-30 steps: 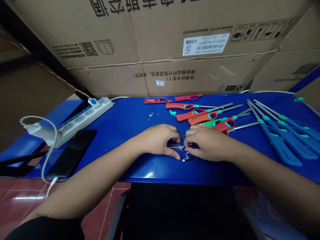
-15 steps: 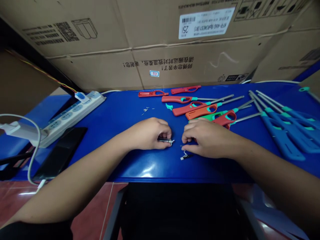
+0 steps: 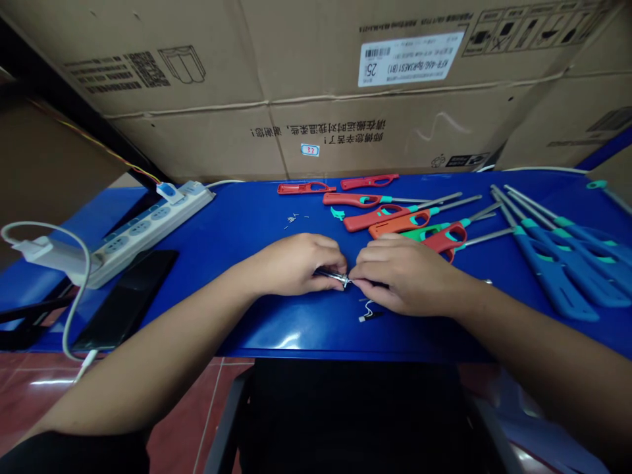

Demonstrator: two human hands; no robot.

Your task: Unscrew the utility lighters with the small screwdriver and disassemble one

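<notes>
My left hand (image 3: 307, 263) is closed around a slim dark tube with a metallic end (image 3: 336, 276), which points right. My right hand (image 3: 402, 273) pinches at the tip of that metallic end; whatever is between its fingertips is too small to name. Below the right hand, a small black part with a white wire and white tip (image 3: 368, 316) lies on the blue table (image 3: 296, 332). Just beyond the right hand are a green lighter (image 3: 419, 232) and a red lighter (image 3: 447, 238), partly covered by it.
More red and orange long-necked lighters (image 3: 399, 224) and red casing halves (image 3: 306, 188) lie at the back. Blue lighters (image 3: 567, 270) are at right. Tiny metal pins (image 3: 292, 220) are scattered left of centre. A power strip (image 3: 148, 230) and black phone (image 3: 128, 299) sit at left; a cardboard box (image 3: 212, 145) stands behind.
My right hand has moved left, and its fingertips now meet the metallic end of the tube. The tube has tilted slightly in my left hand. The view has shifted a little.
</notes>
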